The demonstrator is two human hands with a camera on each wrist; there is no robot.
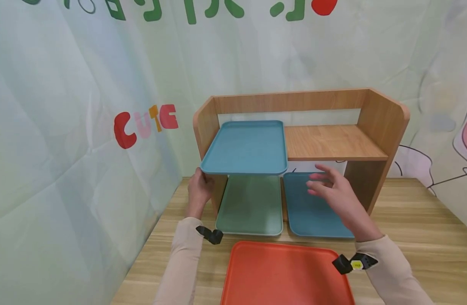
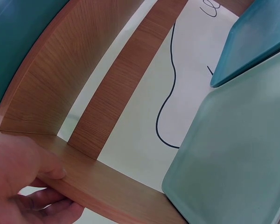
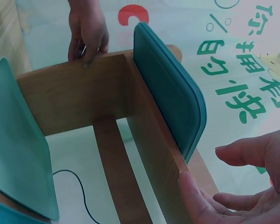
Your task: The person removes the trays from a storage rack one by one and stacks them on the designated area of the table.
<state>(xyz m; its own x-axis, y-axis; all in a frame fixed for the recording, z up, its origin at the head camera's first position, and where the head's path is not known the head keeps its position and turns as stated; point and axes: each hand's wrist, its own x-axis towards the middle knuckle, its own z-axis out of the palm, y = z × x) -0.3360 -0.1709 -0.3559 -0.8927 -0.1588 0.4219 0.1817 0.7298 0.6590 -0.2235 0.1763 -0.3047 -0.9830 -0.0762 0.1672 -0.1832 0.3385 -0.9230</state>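
Note:
My left hand grips the left side panel of a wooden desk shelf; in the left wrist view the thumb lies on the inner face and the fingers are outside. A blue tray lies on the upper board at the left, its front part jutting past the edge. Below it a green tray stands in the lower left compartment, and a second blue tray in the lower right. My right hand hovers in front of the lower right compartment, fingers spread and holding nothing. Whether a fingertip touches the board cannot be told.
A red-orange tray lies on the wood-grain table in front of the shelf. Behind and to the left hangs a pale printed cloth. Both lower trays protrude forward from their compartments.

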